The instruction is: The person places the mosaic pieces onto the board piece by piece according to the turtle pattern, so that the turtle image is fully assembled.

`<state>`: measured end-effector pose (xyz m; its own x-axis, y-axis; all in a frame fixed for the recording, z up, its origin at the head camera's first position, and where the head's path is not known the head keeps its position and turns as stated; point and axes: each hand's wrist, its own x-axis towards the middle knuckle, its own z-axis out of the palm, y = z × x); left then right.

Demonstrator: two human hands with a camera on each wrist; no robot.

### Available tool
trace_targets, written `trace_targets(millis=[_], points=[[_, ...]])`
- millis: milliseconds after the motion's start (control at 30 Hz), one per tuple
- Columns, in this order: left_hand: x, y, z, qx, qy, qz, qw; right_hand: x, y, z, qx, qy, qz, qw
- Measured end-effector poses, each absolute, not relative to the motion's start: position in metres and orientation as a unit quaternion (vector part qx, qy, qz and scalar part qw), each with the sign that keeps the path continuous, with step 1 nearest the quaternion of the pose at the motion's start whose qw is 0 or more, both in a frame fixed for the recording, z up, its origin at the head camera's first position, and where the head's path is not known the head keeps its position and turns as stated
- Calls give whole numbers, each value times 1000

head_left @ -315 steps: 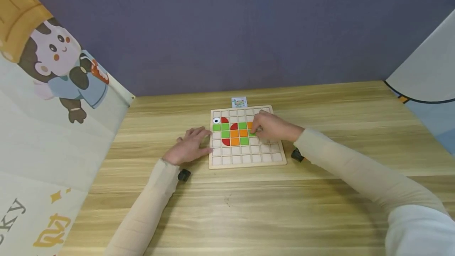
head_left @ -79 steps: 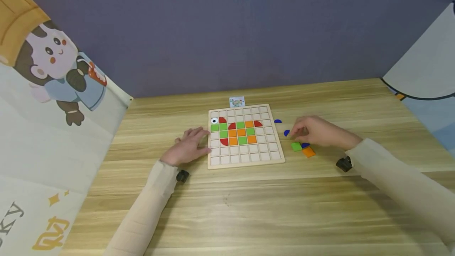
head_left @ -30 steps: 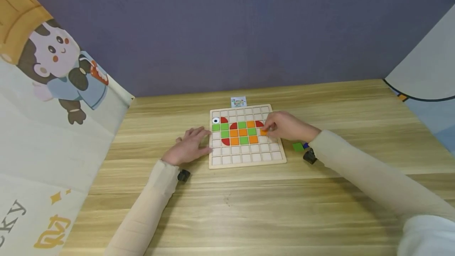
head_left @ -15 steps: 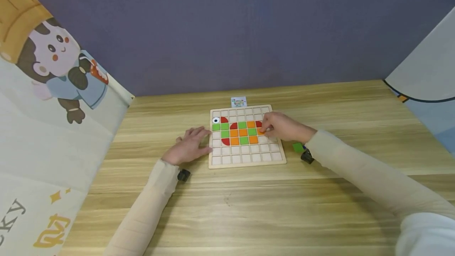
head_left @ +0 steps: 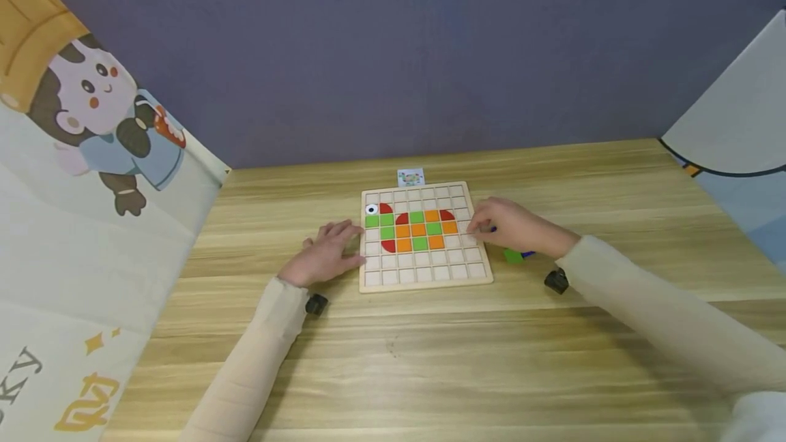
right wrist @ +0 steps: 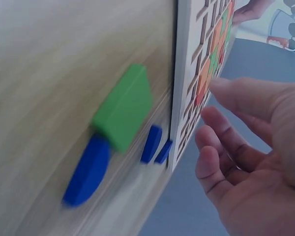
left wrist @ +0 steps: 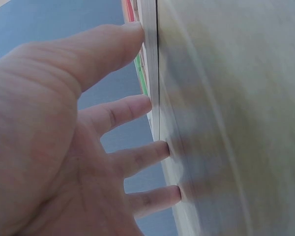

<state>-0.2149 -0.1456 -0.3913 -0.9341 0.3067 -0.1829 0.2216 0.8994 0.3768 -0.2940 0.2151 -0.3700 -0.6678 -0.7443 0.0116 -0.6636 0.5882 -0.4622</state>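
Observation:
A pale wooden grid board [head_left: 424, 278] holds red, green and orange tiles and a white eye disc [head_left: 371, 209] in the head view. My left hand [head_left: 324, 254] is spread at the board's left edge, thumb and fingertips against its side in the left wrist view. Over the right edge hangs my right hand [head_left: 516, 227], fingers loosely bent, with nothing between thumb and fingers in the right wrist view. An orange square [head_left: 450, 227] sits in its cell left of that hand. Beside the board lie a loose green square [right wrist: 124, 108] and a blue half-round piece [right wrist: 87, 172] touching it.
Two more blue pieces [right wrist: 151, 144] lie close to the board's right edge. A small picture card [head_left: 411, 177] rests behind the board. The wood-grain table [head_left: 393, 374] ends at a dark blue wall panel [head_left: 430, 53], with a cartoon-printed wall [head_left: 67, 237] on the left.
Several tiles have joined the board since the oldest frame, most recently the orange square under the red quarter-round. My right hand has let go of it and moved right. My left hand stays put.

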Motion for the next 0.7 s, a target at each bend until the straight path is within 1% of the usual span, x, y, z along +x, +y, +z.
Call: trace_targets(millis=[467, 567, 700], points=[[-214, -147, -392, 138, 967, 177, 117, -275, 271, -377, -406, 887, -186, 114], [-214, -147, -393, 137, 967, 177, 118, -271, 276, -378, -407, 886, -191, 111], [-215, -147, -393, 139, 967, 178, 118, -269, 276, -380, -402, 890, -195, 92]])
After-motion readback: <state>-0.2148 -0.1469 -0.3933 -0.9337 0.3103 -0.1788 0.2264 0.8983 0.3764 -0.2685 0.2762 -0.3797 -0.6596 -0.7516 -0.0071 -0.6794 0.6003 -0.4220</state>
